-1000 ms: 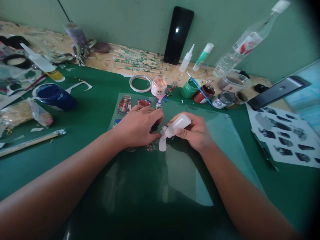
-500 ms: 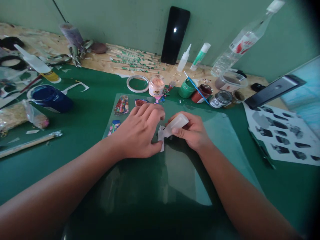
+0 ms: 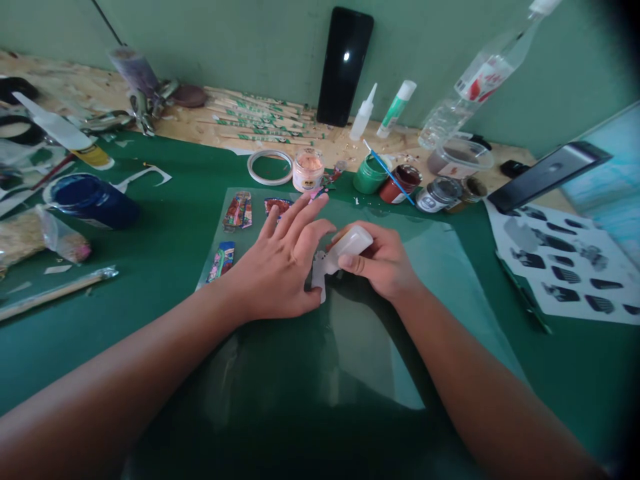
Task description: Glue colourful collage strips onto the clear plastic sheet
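My right hand (image 3: 384, 260) is wrapped round a small white squeeze bottle (image 3: 355, 243), tilted with its lower end towards the left. Beneath that end lies a small white cut-out piece (image 3: 319, 277) on a clear plastic sheet (image 3: 360, 347). My left hand (image 3: 283, 260) spreads its fingers over the sheet, its thumb tip resting at the edge of the white piece. Past those fingers are colourful patterned pieces, one (image 3: 239, 211) at the sheet's far left corner and another (image 3: 221, 261) nearer me. The bottle's tip is hard to make out.
Paint jars, one green (image 3: 369, 175) and one dark red (image 3: 400, 183), stand behind the sheet with a blue brush (image 3: 390, 172) across them. A roll of tape (image 3: 270, 167) lies left of a pink jar (image 3: 308, 171). A phone (image 3: 345, 67) leans on the wall. Printed paper (image 3: 575, 267) lies right.
My left hand's fingers have stretched out and lifted from their curled pose, while its thumb stays by the white piece. My right hand keeps the bottle in nearly the same spot.
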`<state>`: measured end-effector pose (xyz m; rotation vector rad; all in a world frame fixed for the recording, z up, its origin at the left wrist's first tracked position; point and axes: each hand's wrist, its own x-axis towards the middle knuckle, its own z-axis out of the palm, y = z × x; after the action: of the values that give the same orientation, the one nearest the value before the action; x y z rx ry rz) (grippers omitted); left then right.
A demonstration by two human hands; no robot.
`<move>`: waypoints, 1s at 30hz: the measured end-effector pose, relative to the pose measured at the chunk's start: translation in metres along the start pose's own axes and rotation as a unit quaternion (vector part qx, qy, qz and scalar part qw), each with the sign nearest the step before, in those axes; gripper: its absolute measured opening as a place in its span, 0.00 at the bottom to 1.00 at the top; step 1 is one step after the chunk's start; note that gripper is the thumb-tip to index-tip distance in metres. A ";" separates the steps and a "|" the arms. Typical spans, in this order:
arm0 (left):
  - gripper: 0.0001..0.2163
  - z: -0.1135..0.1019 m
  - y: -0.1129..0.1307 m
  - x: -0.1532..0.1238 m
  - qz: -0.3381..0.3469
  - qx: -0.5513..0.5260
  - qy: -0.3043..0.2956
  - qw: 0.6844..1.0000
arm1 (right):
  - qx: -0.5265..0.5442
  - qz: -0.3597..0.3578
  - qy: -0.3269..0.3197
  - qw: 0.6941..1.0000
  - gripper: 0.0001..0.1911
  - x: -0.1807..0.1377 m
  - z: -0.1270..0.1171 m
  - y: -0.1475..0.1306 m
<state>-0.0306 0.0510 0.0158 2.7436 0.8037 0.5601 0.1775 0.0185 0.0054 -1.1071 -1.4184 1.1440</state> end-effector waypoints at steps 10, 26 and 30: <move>0.31 -0.002 0.001 0.001 -0.005 0.008 -0.011 1.000 | 0.008 -0.001 0.014 1.000 0.16 0.001 0.001 -0.001; 0.31 -0.001 -0.001 0.001 -0.009 -0.007 -0.021 1.000 | 0.015 -0.019 0.057 0.998 0.14 0.003 0.001 0.010; 0.30 -0.001 -0.001 0.001 -0.010 -0.008 -0.028 1.000 | 0.022 -0.017 0.068 0.997 0.15 0.003 0.001 0.013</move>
<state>-0.0311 0.0522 0.0171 2.7214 0.8089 0.4818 0.1775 0.0234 -0.0070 -1.1038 -1.2960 1.0521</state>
